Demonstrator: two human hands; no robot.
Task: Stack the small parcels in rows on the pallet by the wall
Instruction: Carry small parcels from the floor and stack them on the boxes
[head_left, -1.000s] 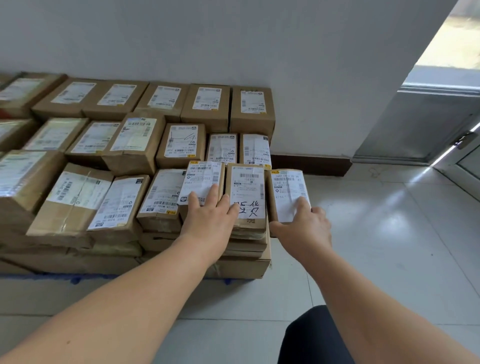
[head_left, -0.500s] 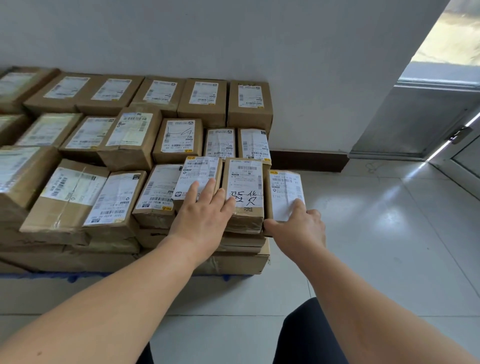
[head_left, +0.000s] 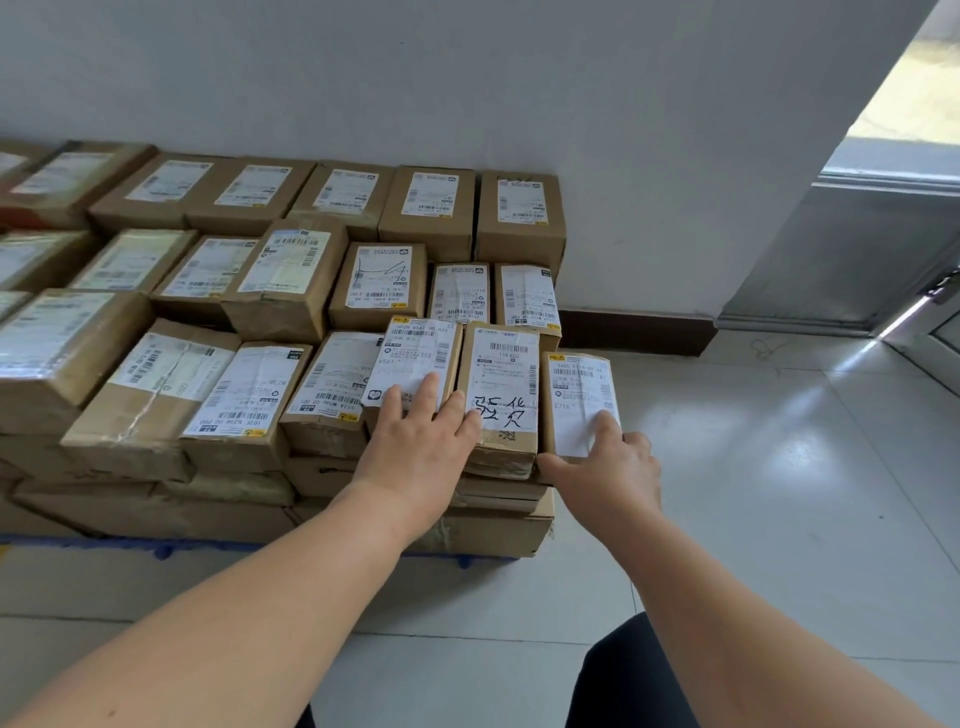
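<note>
Brown end parcel (head_left: 574, 387) in right hand (head_left: 610, 470); left hand (head_left: 415, 449) flat on neighbours (head_left: 504, 364).

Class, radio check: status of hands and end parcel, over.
Left hand flat across V561 parcel and handwritten parcel. Right hand grips end parcel, row's right end. Nothing in the way.

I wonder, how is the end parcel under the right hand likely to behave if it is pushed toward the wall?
The end parcel looks like stiff cardboard, so it should slide without bending. It seems to stick out past the boxes below, so it may tip off if the right hand lets go.
</note>
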